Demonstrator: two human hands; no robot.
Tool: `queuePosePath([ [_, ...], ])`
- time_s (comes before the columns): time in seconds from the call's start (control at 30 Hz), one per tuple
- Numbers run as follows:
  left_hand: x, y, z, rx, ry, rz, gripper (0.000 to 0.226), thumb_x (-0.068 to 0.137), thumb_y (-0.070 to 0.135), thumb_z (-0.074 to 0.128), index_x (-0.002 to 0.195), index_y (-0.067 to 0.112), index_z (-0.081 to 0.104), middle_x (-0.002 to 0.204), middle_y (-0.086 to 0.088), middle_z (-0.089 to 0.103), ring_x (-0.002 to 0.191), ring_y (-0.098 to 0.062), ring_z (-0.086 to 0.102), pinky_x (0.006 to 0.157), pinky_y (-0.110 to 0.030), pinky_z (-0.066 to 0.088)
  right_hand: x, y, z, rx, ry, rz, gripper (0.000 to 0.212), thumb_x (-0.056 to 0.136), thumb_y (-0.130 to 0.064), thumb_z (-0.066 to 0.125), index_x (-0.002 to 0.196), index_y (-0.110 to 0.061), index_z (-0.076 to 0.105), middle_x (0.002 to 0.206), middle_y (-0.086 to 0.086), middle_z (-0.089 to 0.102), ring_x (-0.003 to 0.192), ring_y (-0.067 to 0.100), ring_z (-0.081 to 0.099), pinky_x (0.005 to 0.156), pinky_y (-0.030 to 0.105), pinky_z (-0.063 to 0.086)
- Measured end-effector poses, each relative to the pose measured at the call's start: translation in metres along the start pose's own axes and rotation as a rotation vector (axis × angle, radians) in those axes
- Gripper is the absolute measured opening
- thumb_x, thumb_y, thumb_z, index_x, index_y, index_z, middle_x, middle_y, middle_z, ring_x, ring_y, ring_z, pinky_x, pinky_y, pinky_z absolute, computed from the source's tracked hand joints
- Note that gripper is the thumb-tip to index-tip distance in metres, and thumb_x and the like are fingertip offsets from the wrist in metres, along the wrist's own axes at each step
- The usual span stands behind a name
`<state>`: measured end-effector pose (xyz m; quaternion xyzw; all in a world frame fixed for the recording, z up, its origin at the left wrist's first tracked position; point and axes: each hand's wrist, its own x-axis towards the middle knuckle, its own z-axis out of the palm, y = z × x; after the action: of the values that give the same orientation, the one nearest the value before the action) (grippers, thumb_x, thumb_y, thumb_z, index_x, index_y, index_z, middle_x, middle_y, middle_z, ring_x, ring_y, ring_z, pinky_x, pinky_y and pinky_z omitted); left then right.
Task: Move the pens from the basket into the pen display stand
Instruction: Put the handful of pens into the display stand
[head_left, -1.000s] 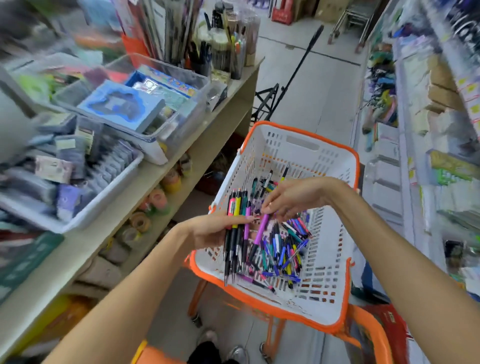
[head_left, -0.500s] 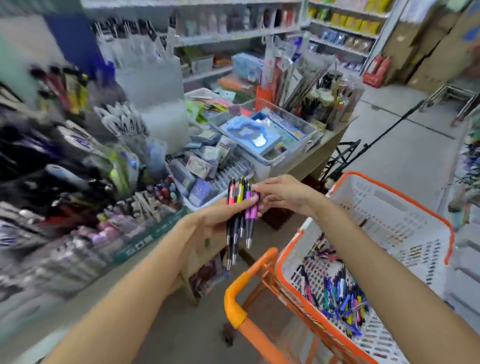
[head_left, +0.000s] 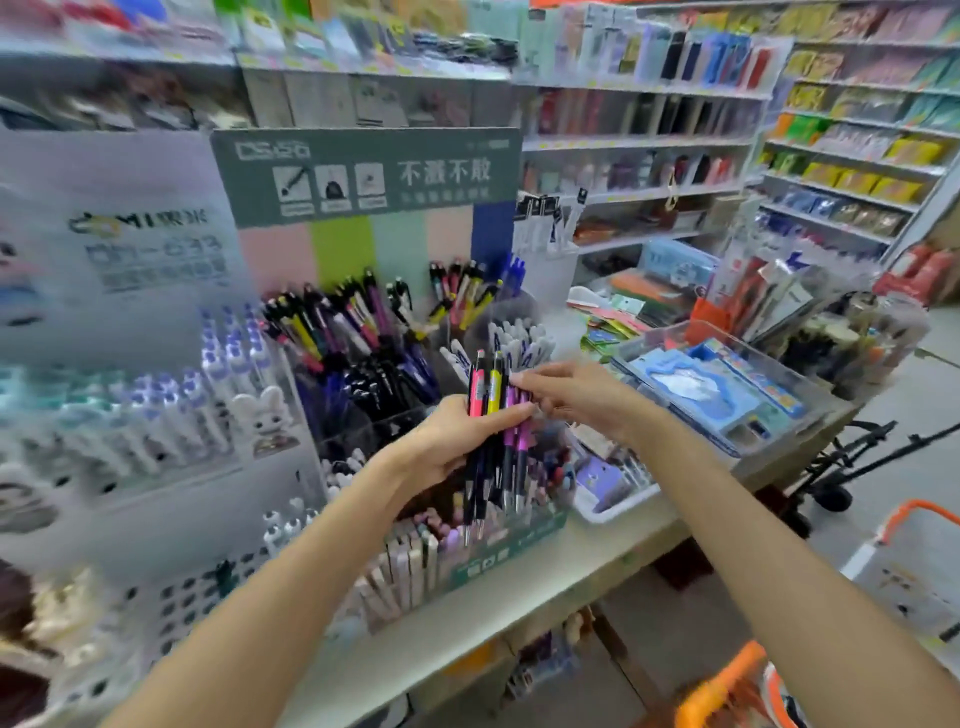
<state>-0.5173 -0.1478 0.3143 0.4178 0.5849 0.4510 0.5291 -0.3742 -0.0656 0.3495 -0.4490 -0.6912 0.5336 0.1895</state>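
Left hand: the left hand, at the centre of the frame, grips a bundle of pens upright, tips down.
Right hand: the right hand pinches the top of one purple pen at the bundle's right edge.
Pens' place: the bundle is held in front of the pen display stand, which fills the centre left, its cups already crowded.
Basket: only an orange and white corner of the basket shows at lower right.
Doing it well: probably draw one pen free, keep the rest firmly clamped, and drop it tip-first into the cup of matching colour.
Change: half a second ago the basket lay wide in view; now the view faces the stand.
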Motion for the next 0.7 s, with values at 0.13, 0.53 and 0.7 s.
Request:
queuePosePath([
  [0.13, -0.002, 0.02, -0.05, -0.054, 0.148, 0.05, 0.019, 0.084, 0.039, 0.069, 0.088, 0.02, 0.073, 0.094, -0.006, 0.074, 0.087, -0.021, 0.069, 0.082, -0.034, 0.053, 0.025, -0.041, 0.037, 0.083, 0.115, -0.147, 0.021, 0.093, -0.022, 0.059, 0.106, -0.009, 0.07, 0.091, 0.018, 0.07, 0.083, 0.027, 0.065, 0.087, 0.033, 0.055],
  [0.53, -0.017, 0.024, -0.144, -0.135, 0.469, 0.125, 0.026, 0.092, 0.033, 0.06, 0.099, 0.011, 0.07, 0.101, 0.0, 0.074, 0.091, -0.008, 0.071, 0.082, -0.034, 0.054, 0.093, -0.11, 0.077, 0.051, 0.611, -0.7, 0.017, 0.09, -0.022, 0.064, 0.099, -0.011, 0.073, 0.091, 0.004, 0.073, 0.078, 0.01, 0.065, 0.077, 0.02, 0.053],
  [0.7, -0.019, 0.034, -0.149, -0.173, 0.499, 0.143, 0.019, 0.091, 0.027, 0.064, 0.094, 0.01, 0.072, 0.088, -0.005, 0.076, 0.084, -0.013, 0.073, 0.081, -0.034, 0.057, 0.116, -0.114, 0.104, -0.41, 0.375, -0.846, 0.028, 0.083, -0.023, 0.072, 0.108, -0.011, 0.069, 0.094, 0.005, 0.073, 0.083, 0.018, 0.068, 0.082, 0.036, 0.054],
])
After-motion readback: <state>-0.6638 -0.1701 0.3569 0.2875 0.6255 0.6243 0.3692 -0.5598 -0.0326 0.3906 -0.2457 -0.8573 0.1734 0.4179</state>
